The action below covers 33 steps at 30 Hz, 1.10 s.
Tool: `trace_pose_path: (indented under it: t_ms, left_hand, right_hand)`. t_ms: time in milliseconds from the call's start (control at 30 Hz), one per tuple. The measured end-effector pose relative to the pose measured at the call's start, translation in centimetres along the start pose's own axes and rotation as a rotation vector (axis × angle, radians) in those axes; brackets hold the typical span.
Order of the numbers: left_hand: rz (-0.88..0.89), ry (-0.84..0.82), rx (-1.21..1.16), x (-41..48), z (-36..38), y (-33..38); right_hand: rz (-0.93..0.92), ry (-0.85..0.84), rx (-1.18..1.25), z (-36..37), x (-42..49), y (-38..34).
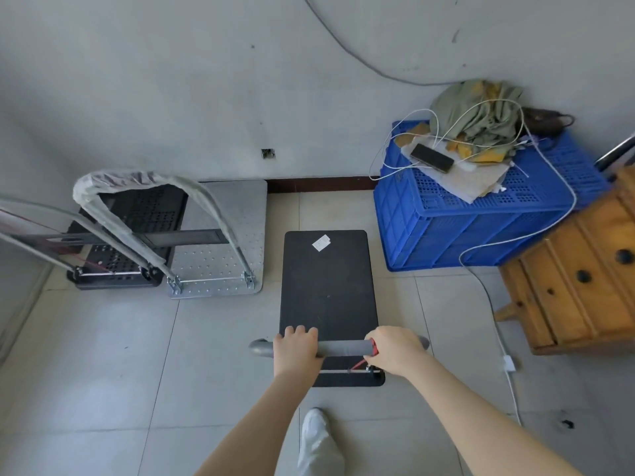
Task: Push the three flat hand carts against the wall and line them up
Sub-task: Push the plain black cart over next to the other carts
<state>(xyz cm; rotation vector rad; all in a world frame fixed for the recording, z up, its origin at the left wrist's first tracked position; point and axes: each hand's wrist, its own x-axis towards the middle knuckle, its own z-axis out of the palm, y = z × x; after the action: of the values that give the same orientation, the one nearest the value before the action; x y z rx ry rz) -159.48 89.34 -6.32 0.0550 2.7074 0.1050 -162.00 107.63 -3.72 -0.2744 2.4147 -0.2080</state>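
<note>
A black flat cart (328, 286) stands on the tiled floor in front of me, its far edge a short way off the wall. My left hand (297, 347) and my right hand (391, 350) both grip its grey handle bar (343, 348). A silver perforated cart (223, 235) with a plastic-wrapped handle stands against the wall to the left. Beside it, further left, sits a black perforated cart (137, 218) with a metal handle, also at the wall.
A blue plastic crate (464, 218) holding clothes, a phone and white cables stands right of the black cart. A wooden drawer chest (584, 280) is at the far right. A white cable (501, 338) trails on the floor. My white shoe (314, 427) shows below.
</note>
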Motion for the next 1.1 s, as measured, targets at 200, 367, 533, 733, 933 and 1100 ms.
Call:
trace_pose_path:
  t_ms: [200,367,533,733,933,1100]
  left_hand:
    - [0.005,0.022,0.0,7.3,-3.2,-0.7]
    - [0.003,0.036,-0.004,12.7,-5.5,-1.1]
    - [-0.017,0.038,0.007,17.1,-7.8,-1.2]
    - [-0.047,0.03,-0.007,22.8,-10.6,-0.7]
    - [-0.056,0.023,-0.004,27.3,-12.5,0.0]
    - [-0.05,0.037,-0.004,30.4,-13.8,-0.5]
  right_hand:
    - [-0.002,0.036,-0.034,-5.4,5.6,0.5]
    - [-0.022,0.061,-0.041,-8.9,10.4,1.4]
    - [-0.054,0.043,-0.034,-11.8,14.8,2.4]
    - [-0.089,0.063,-0.02,-15.9,19.8,4.1]
    - [-0.088,0.055,-0.031,-19.0,23.8,5.6]
    - [-0.091,0.073,-0.032,-21.1,26.6,6.0]
